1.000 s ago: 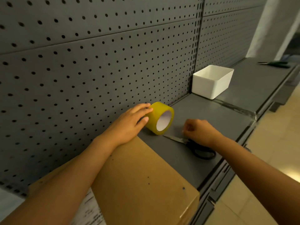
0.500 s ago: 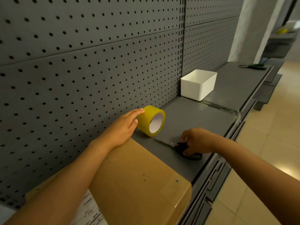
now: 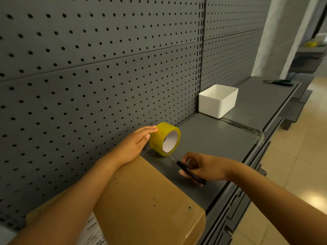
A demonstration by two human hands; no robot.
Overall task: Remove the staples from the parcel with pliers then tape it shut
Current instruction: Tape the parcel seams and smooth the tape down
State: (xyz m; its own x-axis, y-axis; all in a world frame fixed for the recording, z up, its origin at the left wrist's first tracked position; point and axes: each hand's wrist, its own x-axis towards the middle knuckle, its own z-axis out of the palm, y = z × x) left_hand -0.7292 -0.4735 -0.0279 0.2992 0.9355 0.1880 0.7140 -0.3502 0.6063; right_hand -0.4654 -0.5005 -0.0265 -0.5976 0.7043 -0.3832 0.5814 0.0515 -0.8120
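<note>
Both forearms reach in from 6 o'clock toward 12. The left hand (image 3: 136, 144) lies palm down, fingers straight and together, their tips touching the tape roll (image 3: 164, 138) from its 9 o'clock side. The right hand (image 3: 203, 167), at 3 o'clock of the left, curls round the handles of the scissors (image 3: 187, 169), knuckles up, blades pointing to 10 o'clock.

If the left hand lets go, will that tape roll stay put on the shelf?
Probably not reliably. The tape roll stands on its curved edge on the smooth shelf, so it may roll. The left hand steadies it with flat fingers. With its hollow core, it looks light and easily nudged.
</note>
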